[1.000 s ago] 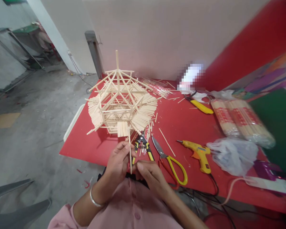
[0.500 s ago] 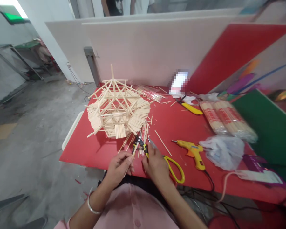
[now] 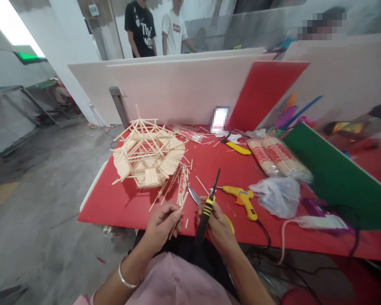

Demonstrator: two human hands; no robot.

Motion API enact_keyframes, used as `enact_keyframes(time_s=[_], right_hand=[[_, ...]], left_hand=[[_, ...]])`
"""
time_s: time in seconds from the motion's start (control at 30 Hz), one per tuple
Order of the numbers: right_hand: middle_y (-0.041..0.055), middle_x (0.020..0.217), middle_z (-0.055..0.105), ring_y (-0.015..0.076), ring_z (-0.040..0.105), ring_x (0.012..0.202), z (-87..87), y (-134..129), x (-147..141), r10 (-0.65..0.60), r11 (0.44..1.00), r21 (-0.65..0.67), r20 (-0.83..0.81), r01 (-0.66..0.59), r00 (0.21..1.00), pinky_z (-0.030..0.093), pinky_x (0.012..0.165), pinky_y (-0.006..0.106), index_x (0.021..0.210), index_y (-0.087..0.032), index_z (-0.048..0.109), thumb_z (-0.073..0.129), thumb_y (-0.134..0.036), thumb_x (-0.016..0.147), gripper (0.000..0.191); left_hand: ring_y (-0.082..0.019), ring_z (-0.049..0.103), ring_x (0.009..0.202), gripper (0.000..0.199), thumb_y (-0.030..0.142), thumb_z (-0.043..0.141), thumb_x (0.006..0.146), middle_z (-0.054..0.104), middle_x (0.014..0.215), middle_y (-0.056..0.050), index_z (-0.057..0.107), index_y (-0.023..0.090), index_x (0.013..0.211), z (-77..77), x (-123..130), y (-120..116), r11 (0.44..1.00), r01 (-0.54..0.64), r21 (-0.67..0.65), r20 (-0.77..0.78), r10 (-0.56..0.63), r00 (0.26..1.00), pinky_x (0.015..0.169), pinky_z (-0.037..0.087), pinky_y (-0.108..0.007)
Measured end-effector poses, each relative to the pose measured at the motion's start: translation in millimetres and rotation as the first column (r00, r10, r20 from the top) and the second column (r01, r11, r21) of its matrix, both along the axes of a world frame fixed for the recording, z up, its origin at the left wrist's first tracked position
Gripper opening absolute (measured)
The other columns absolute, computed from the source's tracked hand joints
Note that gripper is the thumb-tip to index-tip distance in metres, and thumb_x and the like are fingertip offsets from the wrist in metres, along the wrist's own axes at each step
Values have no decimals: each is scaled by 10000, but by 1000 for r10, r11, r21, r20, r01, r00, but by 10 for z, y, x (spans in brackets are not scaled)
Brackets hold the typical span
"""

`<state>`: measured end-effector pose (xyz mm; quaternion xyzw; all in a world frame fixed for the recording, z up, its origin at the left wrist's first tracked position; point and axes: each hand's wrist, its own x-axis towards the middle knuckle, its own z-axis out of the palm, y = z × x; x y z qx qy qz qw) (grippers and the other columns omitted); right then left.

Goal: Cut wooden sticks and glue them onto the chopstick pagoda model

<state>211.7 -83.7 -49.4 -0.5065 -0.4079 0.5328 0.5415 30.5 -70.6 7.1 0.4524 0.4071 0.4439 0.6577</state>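
Observation:
My left hand [image 3: 165, 221] pinches a thin wooden stick [image 3: 184, 201] near the table's front edge. In my right hand [image 3: 216, 221] are black-and-yellow pliers [image 3: 207, 206], upright with their jaws pointing away from me. A pointed metal blade [image 3: 194, 195] lies beside the right fingers, its handle hidden. Left of the middle stands a many-sided model [image 3: 150, 150] built of wooden sticks. Between it and my hands lie loose sticks and a long wrapper [image 3: 181, 186]. A short cut piece [image 3: 187, 223] rests between my hands.
On the red table [image 3: 114, 209] to the right are a yellow glue gun [image 3: 241, 197], a plastic bag [image 3: 277, 197], packs of sticks [image 3: 269, 154] and yellow-handled pliers [image 3: 238, 148]. A green board [image 3: 339, 182] leans at the right. Two people stand behind the white panels [image 3: 178, 84].
The black-and-yellow pliers have come away from the stick and turned upright in my right hand. A short piece now lies on the table. The view has shifted right and up.

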Motion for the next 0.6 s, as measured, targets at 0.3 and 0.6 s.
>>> enact_keyframes(time_s=[0.3,0.6], right_hand=[[-21,670,403,120,336,531,53,-192,-100,185,958,-80,-556,-274,810,329,470,266,988,-234,594,463,-892,638,757],[-38,709,333,124,320,628,-17,-169,-128,308,845,63,-869,-531,387,362,571,255,967,-227,568,531,-887,601,756]], left_hand=[[-79,502,421,332,484,693,778,626,616,-5,620,160,777,24,164,1,1000,22,-21,54,-21,998,388,348,-185],[-50,442,409,363,499,714,753,592,576,16,629,146,764,57,138,164,998,-35,-46,-35,33,999,391,313,-167]])
